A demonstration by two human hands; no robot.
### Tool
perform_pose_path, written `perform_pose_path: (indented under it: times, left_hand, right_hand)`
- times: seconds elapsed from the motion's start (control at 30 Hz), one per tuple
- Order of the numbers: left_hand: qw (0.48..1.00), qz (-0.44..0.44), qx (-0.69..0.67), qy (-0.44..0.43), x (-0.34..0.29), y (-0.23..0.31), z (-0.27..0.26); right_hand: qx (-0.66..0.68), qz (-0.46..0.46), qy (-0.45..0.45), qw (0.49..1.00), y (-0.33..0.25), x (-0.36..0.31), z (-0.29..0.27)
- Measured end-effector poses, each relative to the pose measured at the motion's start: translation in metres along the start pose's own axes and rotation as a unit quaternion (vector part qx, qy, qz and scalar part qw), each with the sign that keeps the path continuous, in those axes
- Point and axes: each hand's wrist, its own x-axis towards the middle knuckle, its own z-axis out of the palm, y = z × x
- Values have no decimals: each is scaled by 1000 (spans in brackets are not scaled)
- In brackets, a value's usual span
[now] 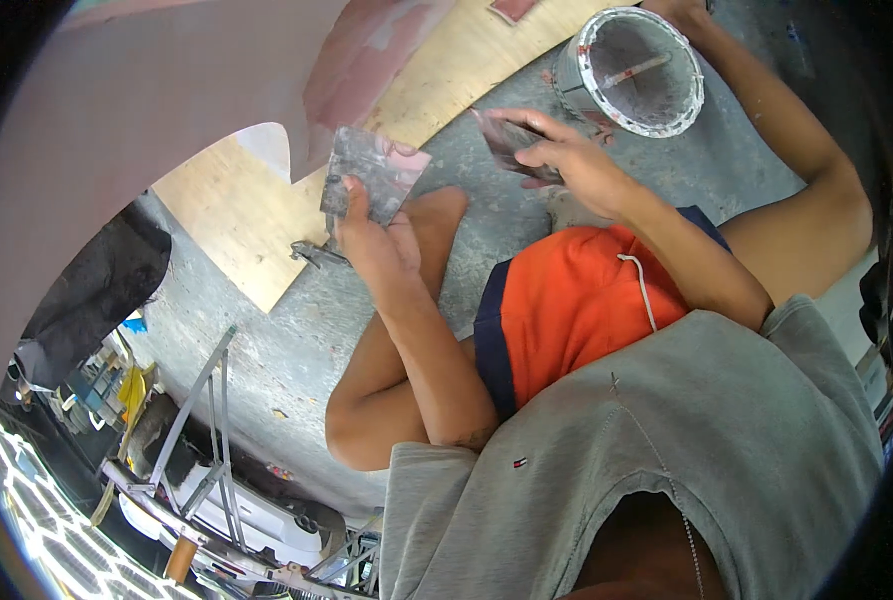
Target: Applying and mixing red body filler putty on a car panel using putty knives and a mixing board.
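Note:
My left hand (374,240) is closed on a flat grey plate (356,168), thumb on top. Pink putty is smeared along the plate's far right edge. In my right hand (584,168) is a thin, dark, flat putty spreader (506,142), gripped between thumb and fingers and tilted. It is apart from the plate, a little to its right. Ahead and to the left of my hands hangs a large pinkish-grey curved body panel (181,75), with a reddish patch (356,85) along its right part. Neither tool touches the panel.
A paint-crusted bucket (588,75) with a stick inside stands far right, near my foot. A plywood sheet (226,215) lies on the grey floor (266,350) under the panel. A metal stand (221,450) and dark sheeting (101,285) are at left.

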Motion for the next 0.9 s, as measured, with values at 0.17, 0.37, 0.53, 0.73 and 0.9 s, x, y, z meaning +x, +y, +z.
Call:
perform_pose_path:
  times: [0.17, 0.37, 0.53, 0.73, 0.9]
  left_hand:
    - [970, -82, -216, -71, -12, -17, -3]
    - [965, -94, -237, -67, -33, -22, 12]
    - [959, -98, -222, -149, -37, -23, 18]
    - [977, -51, -181, -100, -33, -25, 10]
    - [957, 26, -247, -152, -3, 5, -26]
  right_hand:
    - [210, -111, -99, 966, -13, -12, 8]
    - [141, -237, -93, 957, -13, -25, 18]
    - [95, -212, -87, 969, -6, -23, 30]
    - [-313, -368, -9, 876, 27, 5, 21]
    - [-397, -306, -18, 865, 51, 18, 19]
